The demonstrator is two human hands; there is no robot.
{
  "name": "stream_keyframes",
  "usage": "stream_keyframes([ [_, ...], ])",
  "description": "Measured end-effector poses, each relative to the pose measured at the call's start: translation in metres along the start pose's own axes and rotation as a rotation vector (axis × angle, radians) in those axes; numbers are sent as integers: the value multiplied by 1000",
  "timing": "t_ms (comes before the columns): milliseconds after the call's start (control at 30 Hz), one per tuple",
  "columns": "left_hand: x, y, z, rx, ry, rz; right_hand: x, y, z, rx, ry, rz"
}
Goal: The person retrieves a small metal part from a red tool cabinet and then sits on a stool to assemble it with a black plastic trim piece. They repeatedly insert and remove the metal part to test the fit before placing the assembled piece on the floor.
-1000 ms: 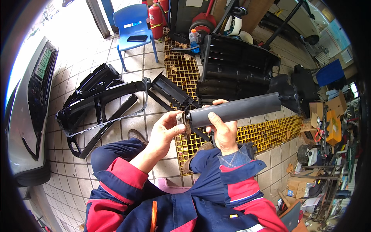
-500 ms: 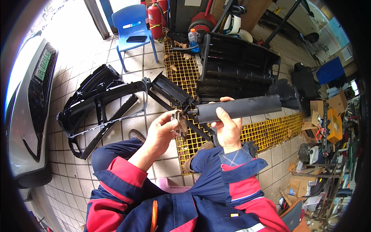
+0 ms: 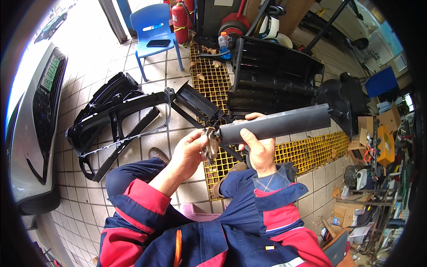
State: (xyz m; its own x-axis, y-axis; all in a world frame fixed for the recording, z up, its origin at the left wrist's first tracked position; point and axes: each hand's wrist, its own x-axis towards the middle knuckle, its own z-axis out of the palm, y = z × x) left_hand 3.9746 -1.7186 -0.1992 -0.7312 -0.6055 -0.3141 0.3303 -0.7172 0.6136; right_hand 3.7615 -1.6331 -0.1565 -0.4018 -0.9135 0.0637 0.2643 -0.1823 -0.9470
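Note:
A long dark-grey plastic slat (image 3: 284, 124) lies across my right hand (image 3: 259, 149), the thumb on its near face and the fingers behind it. My left hand (image 3: 189, 151) pinches a small brownish bracket-like piece (image 3: 210, 143) between thumb and fingers. That piece is at the slat's left end, around a short pin there; whether it is seated on the pin I cannot tell. Below and beyond my hands, more black plastic slats (image 3: 198, 102) lie on the floor, partly hidden by the held parts.
Black plastic frames (image 3: 118, 120) lie on the tiles at left, beside a silver car (image 3: 33, 120). A blue chair (image 3: 153, 33) with a phone (image 3: 158, 43) stands ahead. A large black panel (image 3: 275, 75) rests beyond the yellow grating (image 3: 311, 151). Cluttered shelves (image 3: 373, 196) line the right.
My right hand has brought the slat left and tilted its right end slightly up. The bracket-like piece in my left hand now meets the slat's left end, where there was a gap.

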Motion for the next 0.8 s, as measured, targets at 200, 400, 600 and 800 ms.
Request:
stream_keyframes([
  [200, 2, -4, -3, 95, 83, 20, -3, 5, 4, -77, -30, -4],
  [400, 4, -7, -8, 139, 164, 39, -1, 4, 4, -22, 15, 2],
  [600, 4, 2, -13, 68, 153, 39, 1, -5, -6, 182, 130, 3],
  [800, 1, 1, -4, -44, -39, 13, 1, -3, -5, 155, 87, 6],
])
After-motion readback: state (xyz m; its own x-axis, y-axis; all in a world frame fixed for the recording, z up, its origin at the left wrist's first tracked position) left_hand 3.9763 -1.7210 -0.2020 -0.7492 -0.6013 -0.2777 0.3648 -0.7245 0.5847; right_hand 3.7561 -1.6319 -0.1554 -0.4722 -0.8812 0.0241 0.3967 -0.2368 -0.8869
